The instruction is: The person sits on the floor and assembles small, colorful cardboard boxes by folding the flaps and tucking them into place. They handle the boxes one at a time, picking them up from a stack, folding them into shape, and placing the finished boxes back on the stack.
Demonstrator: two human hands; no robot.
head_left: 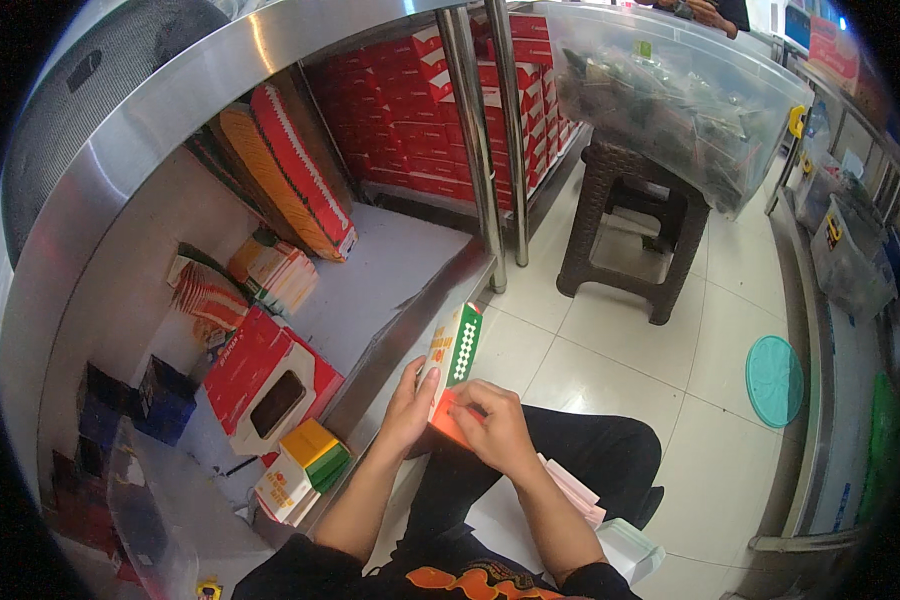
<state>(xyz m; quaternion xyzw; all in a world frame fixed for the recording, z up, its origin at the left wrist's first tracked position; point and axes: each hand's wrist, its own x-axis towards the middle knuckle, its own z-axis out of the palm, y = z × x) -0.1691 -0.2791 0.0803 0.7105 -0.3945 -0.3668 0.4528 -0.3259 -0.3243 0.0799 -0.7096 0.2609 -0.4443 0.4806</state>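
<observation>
A small carton (455, 348) in white, green and orange is held up over my lap, beside the shelf edge. My left hand (407, 408) is closed round its left side, thumb against the white face. At the lower, orange end of the carton my right hand (494, 424) is closed with bent fingertips pressed on it; whether they pinch a flap is hidden. Pink folded card pieces (573, 490) and a white sheet (505, 520) lie on my lap under the right forearm. Beside them is a pale open box (632, 550).
On the metal shelf (395, 262) to my left stand a red box (260, 370) with a window, yellow-green cartons (305, 470) and stacked flat card. Red boxes (400, 130) are stacked behind. A brown stool (630, 215) supports a clear bin (670, 110). A teal lid (774, 382) lies right.
</observation>
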